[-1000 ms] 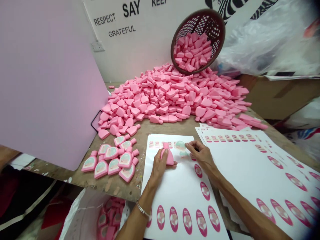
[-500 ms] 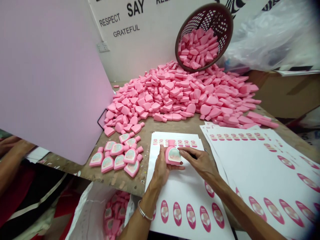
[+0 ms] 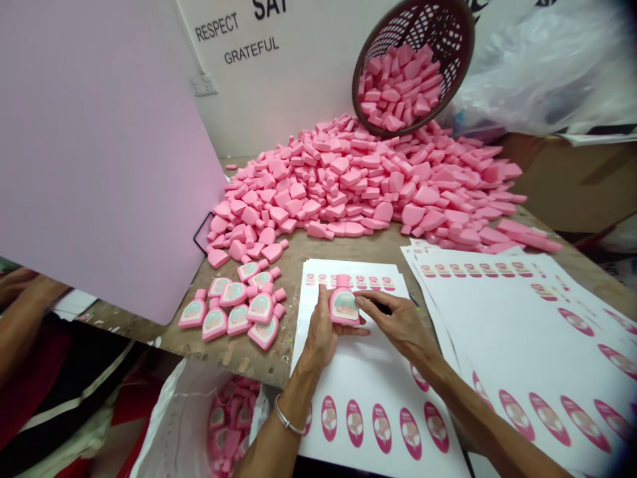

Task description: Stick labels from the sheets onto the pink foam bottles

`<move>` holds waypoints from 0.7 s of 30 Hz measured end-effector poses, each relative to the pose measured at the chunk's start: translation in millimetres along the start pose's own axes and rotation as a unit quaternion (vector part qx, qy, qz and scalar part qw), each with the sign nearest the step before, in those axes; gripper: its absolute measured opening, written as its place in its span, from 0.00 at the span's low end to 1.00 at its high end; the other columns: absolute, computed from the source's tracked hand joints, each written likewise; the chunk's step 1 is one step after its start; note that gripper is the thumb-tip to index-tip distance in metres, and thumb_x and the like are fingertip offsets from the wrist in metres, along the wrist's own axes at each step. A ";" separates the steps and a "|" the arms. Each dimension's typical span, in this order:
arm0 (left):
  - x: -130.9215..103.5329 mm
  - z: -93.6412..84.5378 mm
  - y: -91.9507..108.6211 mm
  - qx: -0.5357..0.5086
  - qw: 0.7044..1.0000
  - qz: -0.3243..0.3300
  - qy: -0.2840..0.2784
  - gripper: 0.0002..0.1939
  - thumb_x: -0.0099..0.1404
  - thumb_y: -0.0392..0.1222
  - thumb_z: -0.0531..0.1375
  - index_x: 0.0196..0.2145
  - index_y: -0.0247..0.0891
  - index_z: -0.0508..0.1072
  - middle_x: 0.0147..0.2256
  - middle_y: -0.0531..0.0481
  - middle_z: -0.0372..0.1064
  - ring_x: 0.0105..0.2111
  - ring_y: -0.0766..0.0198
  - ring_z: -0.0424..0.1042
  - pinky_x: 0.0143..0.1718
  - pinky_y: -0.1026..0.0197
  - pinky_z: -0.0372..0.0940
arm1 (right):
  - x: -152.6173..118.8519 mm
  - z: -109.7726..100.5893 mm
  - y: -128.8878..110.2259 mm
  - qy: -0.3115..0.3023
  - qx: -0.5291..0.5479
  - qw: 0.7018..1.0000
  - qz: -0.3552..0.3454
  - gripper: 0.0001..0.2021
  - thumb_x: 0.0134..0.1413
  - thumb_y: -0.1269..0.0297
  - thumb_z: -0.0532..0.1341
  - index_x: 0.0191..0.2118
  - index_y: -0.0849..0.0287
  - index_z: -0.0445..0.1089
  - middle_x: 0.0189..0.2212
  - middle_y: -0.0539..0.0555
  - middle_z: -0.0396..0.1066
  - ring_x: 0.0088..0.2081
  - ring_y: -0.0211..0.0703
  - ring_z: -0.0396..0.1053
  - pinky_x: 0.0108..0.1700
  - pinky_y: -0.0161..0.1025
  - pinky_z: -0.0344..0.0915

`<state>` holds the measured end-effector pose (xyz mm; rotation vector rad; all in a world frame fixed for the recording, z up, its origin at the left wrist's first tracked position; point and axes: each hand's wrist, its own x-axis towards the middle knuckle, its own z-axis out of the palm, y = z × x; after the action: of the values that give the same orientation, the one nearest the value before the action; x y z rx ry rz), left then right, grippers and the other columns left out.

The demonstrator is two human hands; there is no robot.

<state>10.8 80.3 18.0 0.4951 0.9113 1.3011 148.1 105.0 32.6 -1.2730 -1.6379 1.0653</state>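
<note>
My left hand (image 3: 321, 332) is wrapped around a small pink bottle (image 3: 342, 281), cap up, over a sheet of stickers. A pale oval-topped label (image 3: 344, 306) covers the bottle's front. At that label's right edge, my right hand (image 3: 393, 322) has thumb and forefinger pinched together on it. The sticker sheet (image 3: 368, 372) beneath has a row of small stickers along its top and pink oval ones along its bottom. Left of it, several labelled pink bottles (image 3: 233, 294) lie in a loose cluster.
A large heap of unlabelled pink bottles (image 3: 343, 176) spreads over the table, below a tipped brown basket (image 3: 460, 66). More sticker sheets (image 3: 502, 325) lie right. A pink panel (image 3: 109, 153) stands left, another person's arm (image 3: 30, 305) beyond it. A white sack (image 3: 174, 418) holds bottles.
The label now sits straighter and flatter against the bottle's front, with my right fingertips still at its right edge. Both hands have barely moved; the view has shifted slightly.
</note>
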 end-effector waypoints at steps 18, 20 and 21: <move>-7.0 1.9 3.8 0.042 0.998 0.036 0.009 0.27 0.63 0.59 0.53 0.45 0.30 0.72 0.36 0.41 0.74 0.34 0.58 0.75 0.33 0.56 0.73 | -9.5 -2.8 -13.0 0.027 -0.134 0.983 -0.122 0.13 0.56 0.56 0.59 0.42 0.55 0.75 0.36 0.54 0.76 0.37 0.45 0.72 0.42 0.44 0.66; -7.8 2.0 4.0 0.034 0.999 0.032 0.004 0.27 0.63 0.59 0.54 0.44 0.30 0.72 0.36 0.41 0.74 0.34 0.58 0.75 0.33 0.57 0.73 | -10.9 -5.9 -12.9 0.012 -0.179 0.968 -0.173 0.12 0.56 0.58 0.59 0.43 0.54 0.74 0.36 0.54 0.76 0.36 0.45 0.71 0.43 0.45 0.66; -8.2 2.1 4.3 0.029 0.999 0.030 0.001 0.27 0.63 0.59 0.53 0.43 0.30 0.72 0.35 0.41 0.74 0.34 0.58 0.75 0.33 0.57 0.73 | -11.2 -7.9 -12.4 -0.004 -0.195 0.963 -0.188 0.12 0.57 0.58 0.59 0.44 0.54 0.74 0.36 0.55 0.76 0.37 0.45 0.71 0.43 0.46 0.66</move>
<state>9.9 73.9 24.9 0.5704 0.9428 1.3324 153.6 93.4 45.9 -1.1265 -2.0620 0.5320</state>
